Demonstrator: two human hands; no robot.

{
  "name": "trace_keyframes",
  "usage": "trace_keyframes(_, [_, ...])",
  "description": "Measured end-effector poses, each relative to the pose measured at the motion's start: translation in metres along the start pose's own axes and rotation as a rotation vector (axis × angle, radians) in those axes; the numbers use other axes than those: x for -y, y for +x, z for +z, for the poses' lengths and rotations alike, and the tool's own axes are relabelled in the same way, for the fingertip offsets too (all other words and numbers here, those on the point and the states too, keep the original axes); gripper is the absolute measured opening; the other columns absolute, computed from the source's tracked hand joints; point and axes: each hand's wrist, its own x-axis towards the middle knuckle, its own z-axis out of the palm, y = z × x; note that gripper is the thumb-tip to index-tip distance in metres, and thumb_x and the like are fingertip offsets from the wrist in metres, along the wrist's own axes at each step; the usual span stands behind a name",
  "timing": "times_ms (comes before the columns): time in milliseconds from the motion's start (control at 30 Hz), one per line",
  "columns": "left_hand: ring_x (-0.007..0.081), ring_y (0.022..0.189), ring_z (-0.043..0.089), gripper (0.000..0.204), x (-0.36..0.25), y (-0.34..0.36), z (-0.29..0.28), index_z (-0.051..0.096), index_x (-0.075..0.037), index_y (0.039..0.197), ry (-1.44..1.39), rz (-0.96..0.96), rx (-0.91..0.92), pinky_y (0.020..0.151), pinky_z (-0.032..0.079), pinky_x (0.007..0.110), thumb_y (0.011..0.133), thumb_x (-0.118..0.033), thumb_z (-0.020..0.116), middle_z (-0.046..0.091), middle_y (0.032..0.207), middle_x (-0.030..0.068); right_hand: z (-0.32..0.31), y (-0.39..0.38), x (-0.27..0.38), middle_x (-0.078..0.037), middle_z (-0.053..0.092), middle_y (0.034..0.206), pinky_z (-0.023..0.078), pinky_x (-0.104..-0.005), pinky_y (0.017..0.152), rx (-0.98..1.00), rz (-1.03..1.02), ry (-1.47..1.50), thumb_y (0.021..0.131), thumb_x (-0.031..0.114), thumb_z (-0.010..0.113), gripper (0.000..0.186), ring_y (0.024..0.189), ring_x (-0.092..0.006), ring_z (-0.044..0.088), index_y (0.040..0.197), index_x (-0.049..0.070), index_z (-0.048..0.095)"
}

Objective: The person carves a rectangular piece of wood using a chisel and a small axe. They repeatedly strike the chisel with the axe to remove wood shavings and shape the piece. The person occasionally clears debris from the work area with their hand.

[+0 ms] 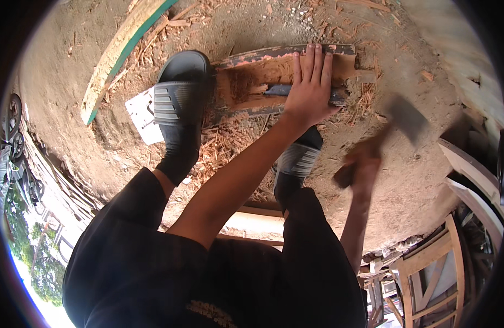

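From here I see the hollowed wooden piece [251, 76] under the left hand [310, 98], slightly spread fingers across its right end; nearer, rightward, the right hand [367, 167] grips a blurred hatchet-like tool [408, 121].

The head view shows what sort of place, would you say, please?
Probably an open-air woodworking yard: wood shavings lie scattered on the dirt ground, and a wooden frame shows at lower right.

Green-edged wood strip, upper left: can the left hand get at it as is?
Probably not directly: the left hand lies on the dark-rimmed wood piece, and the left sandal, with the foot in it, stands between that hand and the green-edged strip.
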Motion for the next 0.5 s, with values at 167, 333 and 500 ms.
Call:
trace_keyframes(167, [0.047,0.143,0.005,0.124,0.006,0.0,-0.009,0.015,0.008,0.145,-0.021,0.02,-0.04,0.112,0.004,0.066,0.06,-0.053,0.081,0.011,0.15,0.0335,0.05,-0.048,-0.001,-0.01,0.054,0.06,0.045,-0.0287,0.044,0.537,0.255,0.398,0.08,0.004,0.056,0.008,0.046,-0.0167,0.054,0.081,0.0,0.049])
trace_keyframes(333, [0.0469,0.142,0.011,0.119,-0.001,0.014,-0.014,0.019,-0.001,0.147,0.024,0.132,-0.04,0.111,0.006,0.066,0.058,-0.048,0.083,0.019,0.15,0.0283,0.053,-0.06,-0.006,-0.006,0.05,0.066,0.042,-0.0292,0.044,0.49,0.325,0.488,0.083,0.005,0.056,0.009,0.047,-0.0145,0.05,0.086,0.003,0.048])
trace_keyframes(500, [0.0423,0.141,0.019,0.102,0.009,0.031,-0.004,0.031,-0.002,0.142,0.007,0.263,-0.019,0.114,0.009,0.06,0.065,-0.046,0.081,0.03,0.145,0.0254,0.037,-0.063,0.003,-0.006,0.05,0.066,0.043,-0.0292,0.044,0.412,0.349,0.498,0.082,0.005,0.057,0.011,0.047,-0.0144,0.05,0.089,0.002,0.049])
